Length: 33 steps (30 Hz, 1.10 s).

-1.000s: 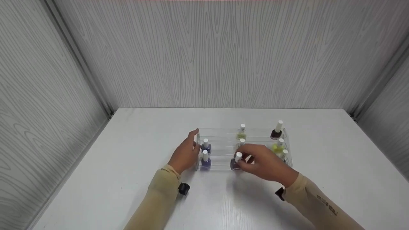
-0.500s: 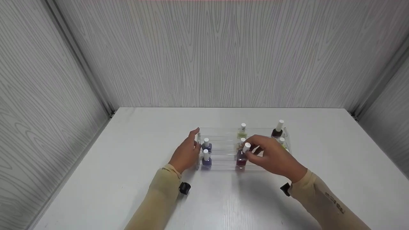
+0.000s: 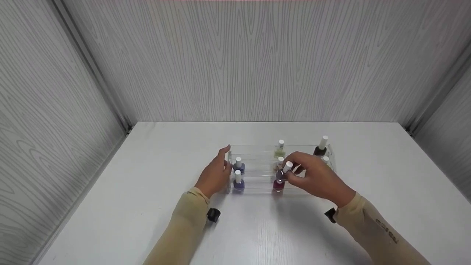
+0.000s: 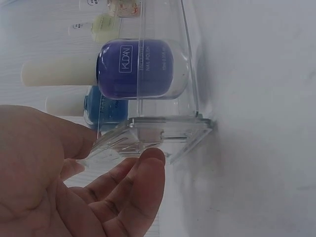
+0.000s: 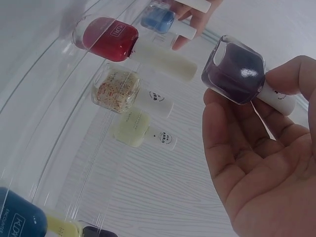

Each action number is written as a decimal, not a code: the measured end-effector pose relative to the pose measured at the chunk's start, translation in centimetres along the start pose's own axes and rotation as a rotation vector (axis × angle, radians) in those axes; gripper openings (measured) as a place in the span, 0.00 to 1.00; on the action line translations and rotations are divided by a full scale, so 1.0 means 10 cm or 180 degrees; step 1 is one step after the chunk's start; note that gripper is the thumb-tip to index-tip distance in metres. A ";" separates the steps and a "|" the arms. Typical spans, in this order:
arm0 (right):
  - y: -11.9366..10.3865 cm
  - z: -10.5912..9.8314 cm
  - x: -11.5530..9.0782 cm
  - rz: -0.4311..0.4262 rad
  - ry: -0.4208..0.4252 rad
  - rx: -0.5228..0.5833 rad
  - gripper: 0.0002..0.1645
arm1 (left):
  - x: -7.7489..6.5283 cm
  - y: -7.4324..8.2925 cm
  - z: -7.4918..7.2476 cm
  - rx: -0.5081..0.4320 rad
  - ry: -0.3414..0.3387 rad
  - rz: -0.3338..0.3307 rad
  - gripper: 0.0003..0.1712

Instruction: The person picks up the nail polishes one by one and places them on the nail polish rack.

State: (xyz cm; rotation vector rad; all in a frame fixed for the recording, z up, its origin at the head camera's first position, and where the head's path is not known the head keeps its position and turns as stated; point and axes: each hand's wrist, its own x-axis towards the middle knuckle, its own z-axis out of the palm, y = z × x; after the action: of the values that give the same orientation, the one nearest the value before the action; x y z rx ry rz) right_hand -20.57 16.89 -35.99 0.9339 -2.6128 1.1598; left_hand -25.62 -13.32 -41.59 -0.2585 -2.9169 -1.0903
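In the head view, my left hand (image 3: pixel 213 175) grips the left end of a clear acrylic tiered rack (image 3: pixel 257 190). The left wrist view has thumb and fingers on either side of its end panel (image 4: pixel 148 140). My right hand (image 3: pixel 314 178) holds a dark purple nail polish bottle (image 5: pixel 237 71) by its white cap, tilted and raised off the rack. Just below it stands a red nail polish bottle (image 5: pixel 111 39) in the front tier. Behind are a glitter bottle (image 5: pixel 118 89) and a pale yellow bottle (image 5: pixel 132 128). Near my left hand stand a violet bottle (image 4: pixel 133 69) and a blue bottle (image 4: pixel 106 107).
At the rack's right end a black polish bottle (image 3: pixel 320 150) stands in the top tier. A teal bottle (image 5: pixel 19 212) sits in front on that side, partly out of frame. The white table (image 3: pixel 154 154) meets a wood-grain panel (image 3: pixel 257 66) behind.
My right hand has lifted the dark purple bottle up and to the right, away from the front tier. The red bottle now shows below it. My left hand stays on the rack.
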 end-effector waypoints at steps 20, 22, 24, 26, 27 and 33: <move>-0.10 -0.13 0.23 0.0150 -0.0023 -0.0229 0.11 | -0.02 0.02 0.00 -0.0024 -0.0006 -0.0049 0.35; -0.13 -0.16 0.29 0.0175 -0.0040 -0.0273 0.11 | -0.01 0.01 0.00 -0.0022 -0.0013 -0.0045 0.35; -0.17 -0.18 0.36 0.0202 -0.0070 -0.0318 0.11 | -0.01 0.01 0.01 -0.0023 -0.0019 -0.0054 0.35; -0.22 -0.19 0.43 0.0228 -0.0106 -0.0366 0.10 | -0.01 0.02 0.00 -0.0019 -0.0019 -0.0064 0.35; -0.24 -0.20 0.47 0.0252 -0.0126 -0.0394 0.10 | -0.01 0.02 0.00 -0.0022 -0.0019 -0.0068 0.35; -0.31 -0.14 0.73 0.0333 -0.0249 -0.0573 0.09 | -0.03 0.03 0.00 -0.0046 -0.0028 -0.0057 0.36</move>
State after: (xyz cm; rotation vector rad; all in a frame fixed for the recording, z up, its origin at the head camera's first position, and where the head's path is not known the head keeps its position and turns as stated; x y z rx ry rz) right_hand -24.76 12.72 -30.46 0.8320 -2.8021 0.9067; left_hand -25.33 -13.17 -41.43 -0.2383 -2.9256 -1.1161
